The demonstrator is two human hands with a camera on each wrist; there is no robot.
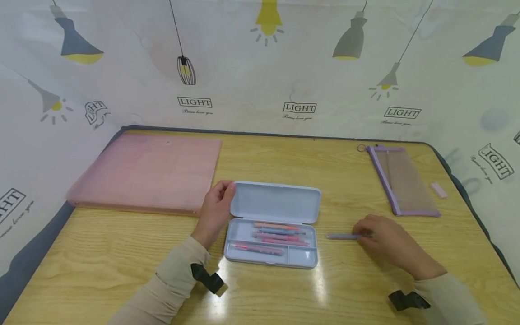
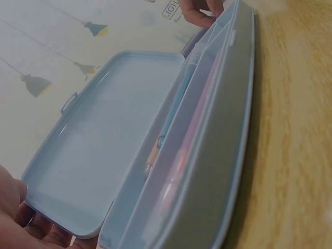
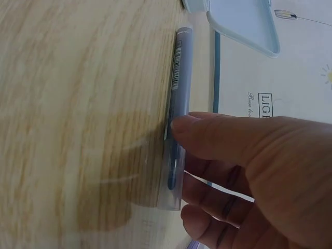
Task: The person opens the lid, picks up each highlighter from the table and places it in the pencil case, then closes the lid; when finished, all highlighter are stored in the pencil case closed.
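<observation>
A light blue pencil case [image 1: 256,259] lies with its lid [image 1: 276,201] raised on the table. My left hand [image 1: 215,212] grips the lid's left edge between thumb and fingers. Several pens [image 1: 280,232] lie in the case's back compartment, and a pink pen [image 1: 260,249] sits in the front one. To the right of the case, my right hand [image 1: 383,241] pinches a purple pen [image 1: 341,236] just over the table. In the right wrist view, this pen [image 3: 180,88] shows a barcode and a clear cap, with the thumb on its barrel.
A pink folder [image 1: 150,171] lies at the back left of the wooden table [image 1: 142,271]. At the back right are a purple-edged mesh zip pouch [image 1: 410,180] and a small pink eraser [image 1: 438,190]. A printed cloth wall [image 1: 243,67] surrounds the table's far side.
</observation>
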